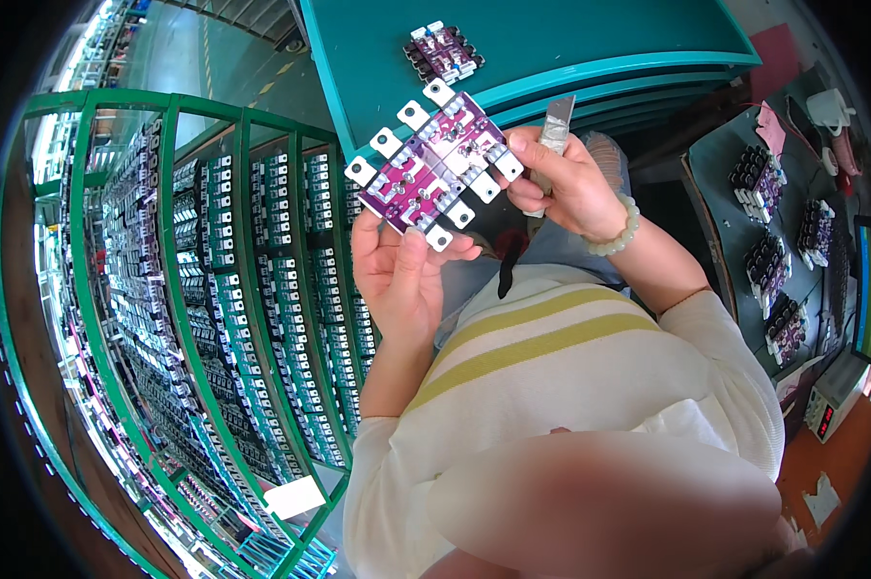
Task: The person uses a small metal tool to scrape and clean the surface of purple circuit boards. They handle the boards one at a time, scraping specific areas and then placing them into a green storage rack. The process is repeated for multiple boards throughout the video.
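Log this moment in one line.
left hand: holds purple circuit board | right hand: same board, plus grey flat tool | teal bench: purple module on top

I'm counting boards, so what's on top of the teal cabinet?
One purple board shows on the teal cabinet. The purple-and-white assembly in the left hand and right hand hides part of its near edge; anything behind that can't be seen.

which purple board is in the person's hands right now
The purple board gripped by the left hand and right hand; another lies on the teal cabinet, the rest on the dark table at right.
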Available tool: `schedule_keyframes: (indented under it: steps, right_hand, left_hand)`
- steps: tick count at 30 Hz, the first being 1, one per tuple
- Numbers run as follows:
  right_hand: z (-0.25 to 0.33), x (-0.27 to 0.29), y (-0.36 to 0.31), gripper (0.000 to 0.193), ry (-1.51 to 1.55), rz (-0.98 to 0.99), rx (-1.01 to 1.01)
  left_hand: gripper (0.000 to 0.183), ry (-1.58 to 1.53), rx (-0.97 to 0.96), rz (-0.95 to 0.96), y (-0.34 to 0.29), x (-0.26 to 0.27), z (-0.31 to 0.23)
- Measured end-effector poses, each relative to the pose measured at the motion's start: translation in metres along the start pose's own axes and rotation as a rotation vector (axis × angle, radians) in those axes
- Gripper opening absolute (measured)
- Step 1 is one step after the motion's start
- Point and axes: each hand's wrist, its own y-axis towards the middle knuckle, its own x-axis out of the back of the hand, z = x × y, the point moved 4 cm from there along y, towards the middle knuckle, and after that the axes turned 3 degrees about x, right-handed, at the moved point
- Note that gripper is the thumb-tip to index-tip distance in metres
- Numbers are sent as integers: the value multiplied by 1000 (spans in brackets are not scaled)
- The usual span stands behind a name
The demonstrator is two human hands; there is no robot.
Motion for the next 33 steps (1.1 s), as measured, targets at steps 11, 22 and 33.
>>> schedule_keyframes:
  steps: [11, 22, 33]
  right_hand:
    - [1, 3, 3, 18, 49, 11, 12]
    - [-5, -9, 11, 17, -195, -53, -86]
    - [27, -19, 3, 31, -864, 4, 212]
  left_hand:
    - [37, -38, 65, 1, 6, 7, 7]
    - [43, -251, 314, 103, 10, 10, 27]
    - [50, -235, 101, 53, 1, 2, 7]
